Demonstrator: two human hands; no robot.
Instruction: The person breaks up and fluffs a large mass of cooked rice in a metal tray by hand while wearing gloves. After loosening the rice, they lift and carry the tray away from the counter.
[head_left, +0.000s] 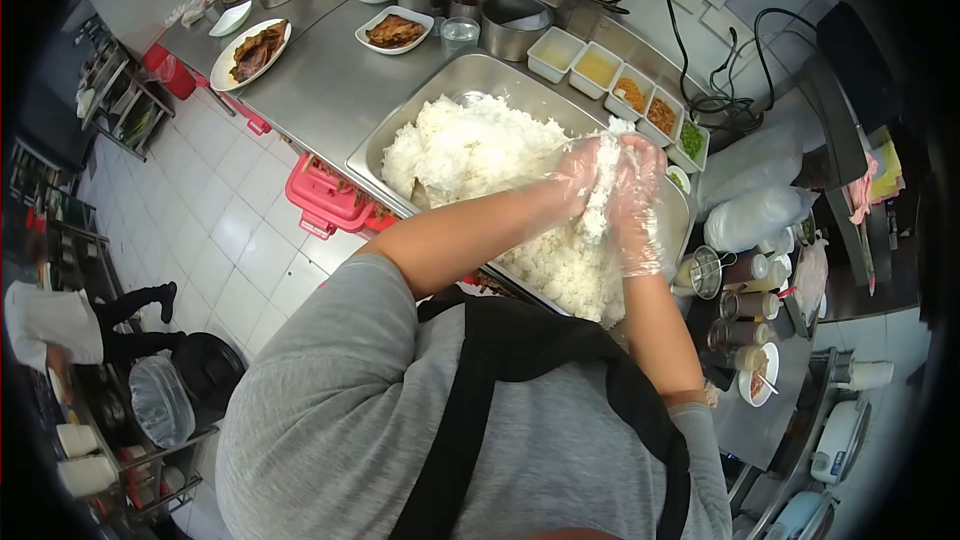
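Tubs (597, 70) line the far edge of the steel pan (535, 92); above its rice heap (465, 145) I have left hand (576, 174) and right hand (637, 202) cupped, fingers curled round a rice clump (601, 195).

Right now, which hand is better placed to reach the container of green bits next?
Probably the right hand: it is closer to the green bits' container, while the left hand lies beyond the rice between them. Both hands press around that rice, so neither looks free.

White rice (465, 140) lies heaped in a tray (372, 159); a clump (602, 185) is cupped.
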